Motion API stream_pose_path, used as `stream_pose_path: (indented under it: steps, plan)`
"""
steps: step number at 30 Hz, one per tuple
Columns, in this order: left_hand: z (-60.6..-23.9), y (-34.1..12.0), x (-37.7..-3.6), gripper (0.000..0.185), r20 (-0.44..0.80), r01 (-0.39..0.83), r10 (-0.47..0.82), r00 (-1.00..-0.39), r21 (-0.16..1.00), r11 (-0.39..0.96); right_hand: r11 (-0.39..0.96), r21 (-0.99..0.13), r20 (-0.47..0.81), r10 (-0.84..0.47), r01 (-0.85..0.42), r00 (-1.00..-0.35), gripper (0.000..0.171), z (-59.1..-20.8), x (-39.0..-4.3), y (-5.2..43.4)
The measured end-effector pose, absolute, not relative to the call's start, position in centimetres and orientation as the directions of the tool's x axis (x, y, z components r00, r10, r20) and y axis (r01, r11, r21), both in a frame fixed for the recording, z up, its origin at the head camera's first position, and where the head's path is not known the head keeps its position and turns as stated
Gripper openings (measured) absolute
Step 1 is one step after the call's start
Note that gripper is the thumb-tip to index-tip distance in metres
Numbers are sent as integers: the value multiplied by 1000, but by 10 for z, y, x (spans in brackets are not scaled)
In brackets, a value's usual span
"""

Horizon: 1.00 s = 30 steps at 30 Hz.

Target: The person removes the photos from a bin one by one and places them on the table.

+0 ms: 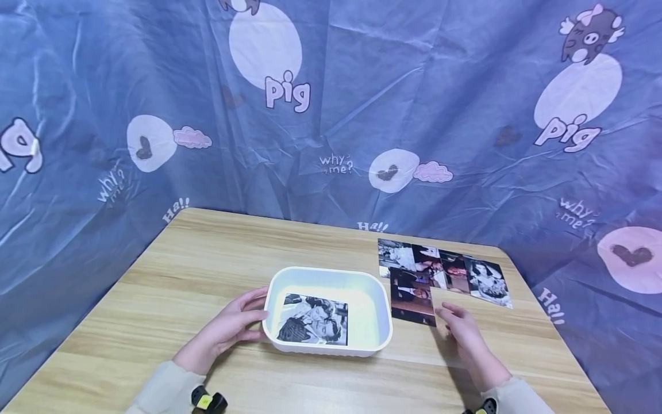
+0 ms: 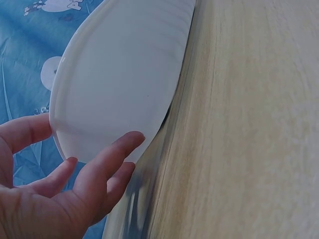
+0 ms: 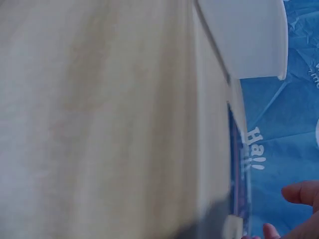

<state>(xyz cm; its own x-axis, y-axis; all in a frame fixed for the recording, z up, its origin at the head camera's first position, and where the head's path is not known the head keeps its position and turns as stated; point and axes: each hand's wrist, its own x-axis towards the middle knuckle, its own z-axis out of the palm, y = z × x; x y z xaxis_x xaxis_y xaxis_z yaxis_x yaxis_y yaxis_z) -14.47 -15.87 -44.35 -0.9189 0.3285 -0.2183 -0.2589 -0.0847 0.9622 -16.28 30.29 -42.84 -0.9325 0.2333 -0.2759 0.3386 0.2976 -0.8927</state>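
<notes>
A white plastic tub with rounded corners stands on the table, and a black-and-white photo card lies inside it toward the left. My left hand is at the tub's left end, its fingers spread and touching the outer wall. To the right of the tub, a color photo card shows a person in a dark suit. My right hand hovers beside that card's right edge, fingers loosely bent and apart. In the right wrist view only part of this hand shows.
Behind the color card lie several more photo cards, edge to edge or overlapping, with a black-and-white one at the right end. The wooden table meets a blue printed cloth at its back and sides.
</notes>
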Motion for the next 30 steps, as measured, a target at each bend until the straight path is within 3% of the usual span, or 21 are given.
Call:
stream_pose_path:
  steps: [8,18,24,30]
  plan:
    - [-444,-159,-147,76,-210,-254,335,-918,963,-93,284,-937,-165,158,205,-974,66,-394,-178,275]
    - [-443,-159,-145,77,-228,-264,322,-919,962,-70,295,-953,-94,-70,69,-993,76,-380,-194,215]
    - [-442,-158,-145,76,-232,-267,321,-918,961,-69,332,-939,11,-238,-92,-971,76,-389,-197,184]
    - [-442,-159,-146,76,-231,-269,322,-918,960,-76,373,-914,-12,-416,-159,-909,74,-407,-195,163]
